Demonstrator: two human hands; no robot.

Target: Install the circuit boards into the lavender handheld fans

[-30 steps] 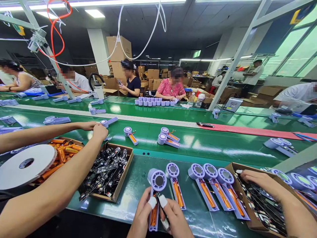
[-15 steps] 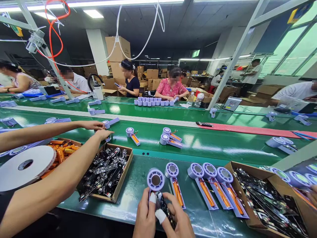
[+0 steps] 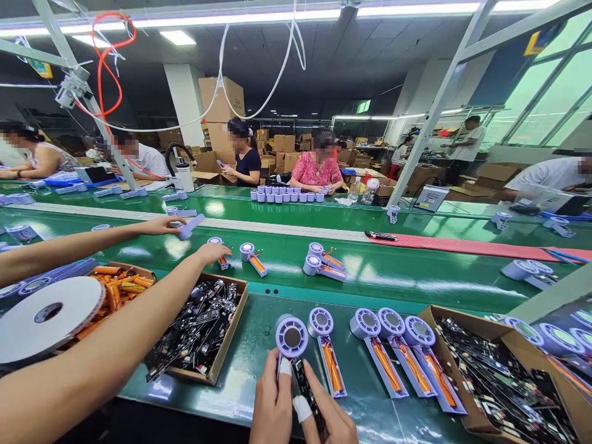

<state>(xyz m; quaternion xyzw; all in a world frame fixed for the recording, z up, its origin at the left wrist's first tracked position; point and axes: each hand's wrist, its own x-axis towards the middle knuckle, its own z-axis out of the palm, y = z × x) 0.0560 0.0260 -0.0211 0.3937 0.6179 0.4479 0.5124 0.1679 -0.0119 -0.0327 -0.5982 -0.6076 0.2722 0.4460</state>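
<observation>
My left hand (image 3: pixel 272 398) grips the handle of a purple handheld fan (image 3: pixel 291 337), its round head tilted up toward me. In my right hand (image 3: pixel 330 413) is a black circuit board (image 3: pixel 305 385), pinched beside the fan's handle. White covers wrap one fingertip and a thumb. Just right of my hands lies another purple fan (image 3: pixel 321 322) with an orange battery in its open handle. Farther right, several similar fans (image 3: pixel 391 320) rest in a row on the green bench. My fingers hide most of the held handle.
Cardboard boxes of circuit boards stand left (image 3: pixel 240 308) and right (image 3: pixel 430 317). A co-worker's arms (image 3: pixel 124 308) reach across from the left, past a white tape roll (image 3: pixel 78 302) and orange batteries (image 3: pixel 124 287). More fans (image 3: pixel 312 265) sit on the green conveyor (image 3: pixel 393 271).
The co-worker's hands have spread apart: one moves a fan farther across the conveyor, the other is beside a fan nearer the middle. My right fingers have shifted slightly along the circuit board.
</observation>
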